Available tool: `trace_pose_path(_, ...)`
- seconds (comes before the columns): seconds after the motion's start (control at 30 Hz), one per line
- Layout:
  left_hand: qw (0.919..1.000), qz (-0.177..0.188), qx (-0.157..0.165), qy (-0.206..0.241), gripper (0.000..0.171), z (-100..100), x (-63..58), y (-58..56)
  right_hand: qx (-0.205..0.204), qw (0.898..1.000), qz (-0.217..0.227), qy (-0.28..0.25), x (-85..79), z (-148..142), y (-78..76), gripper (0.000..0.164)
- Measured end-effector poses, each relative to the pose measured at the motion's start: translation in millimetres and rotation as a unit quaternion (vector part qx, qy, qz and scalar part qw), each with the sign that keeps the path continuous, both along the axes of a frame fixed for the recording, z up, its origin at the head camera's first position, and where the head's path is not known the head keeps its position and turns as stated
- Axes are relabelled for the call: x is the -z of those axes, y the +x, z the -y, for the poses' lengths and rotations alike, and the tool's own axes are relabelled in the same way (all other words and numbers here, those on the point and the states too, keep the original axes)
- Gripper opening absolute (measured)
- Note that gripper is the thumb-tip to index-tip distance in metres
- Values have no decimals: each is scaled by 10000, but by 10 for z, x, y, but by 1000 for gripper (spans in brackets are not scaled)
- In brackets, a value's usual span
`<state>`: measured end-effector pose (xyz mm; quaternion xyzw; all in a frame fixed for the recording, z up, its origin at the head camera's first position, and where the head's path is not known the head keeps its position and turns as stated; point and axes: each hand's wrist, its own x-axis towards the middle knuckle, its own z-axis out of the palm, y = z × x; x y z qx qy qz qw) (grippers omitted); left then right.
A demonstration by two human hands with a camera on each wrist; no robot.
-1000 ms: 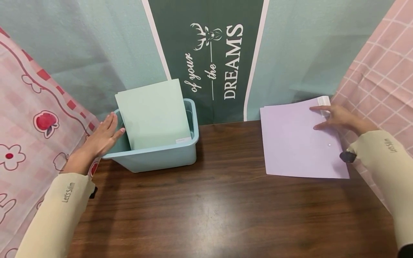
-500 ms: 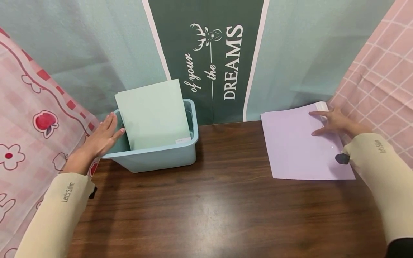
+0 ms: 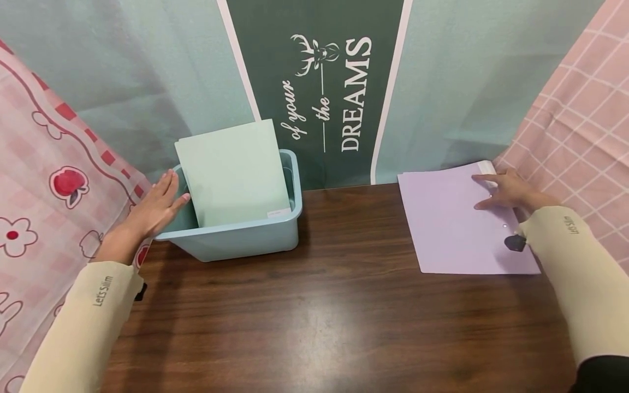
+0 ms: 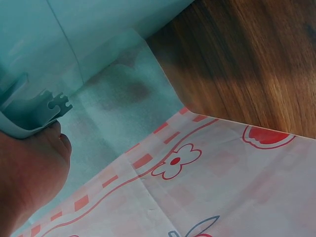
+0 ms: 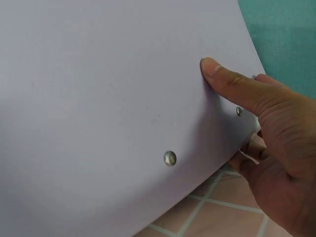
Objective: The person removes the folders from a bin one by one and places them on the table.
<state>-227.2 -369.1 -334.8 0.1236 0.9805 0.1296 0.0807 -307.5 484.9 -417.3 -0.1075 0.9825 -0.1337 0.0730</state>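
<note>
In the head view my left hand (image 3: 152,207) rests on the left rim of a light blue plastic bin (image 3: 231,240), fingers straight. The left wrist view shows that hand (image 4: 32,173) against the bin's rim (image 4: 24,131). Two or more pale green folders (image 3: 233,174) lean inside the bin, a small white label near a lower corner. My right hand (image 3: 508,188) grips the right side of a lilac folder (image 3: 452,224) near a white strip. In the right wrist view its thumb (image 5: 232,81) lies on the folder (image 5: 108,108), other fingers curled beneath. Two metal rivets show.
Everything stands on a dark wooden table (image 3: 314,311). Behind it hangs a green cloth (image 3: 324,98) with printed words and a deer head. Pink patterned cloths (image 3: 44,180) border the left and right sides.
My right hand has shifted slightly towards me, and the lilac folder has turned, its near left corner swinging right. The left hand and bin have stayed in place.
</note>
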Motion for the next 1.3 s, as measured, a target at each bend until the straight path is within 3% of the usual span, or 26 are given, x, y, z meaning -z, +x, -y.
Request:
trace_pose_path(0.3,10000,52,41,-65,82,20,5,-24,59,9998,74,-146,51,-3,-2,91)
trace_pose_path(0.57,9999,104,24,-35,83,31,20,-28,-125,9988,-434,-181,198,-99,-61,86)
trace_pose_path(0.9,10000,39,26,-15,83,25,23,-17,171,9996,-32,-230,251,-92,-62,91)
trace_pose_path(1.3,10000,-2,-2,-21,83,14,14,-8,-85,9995,-203,-226,280,-73,-61,86)
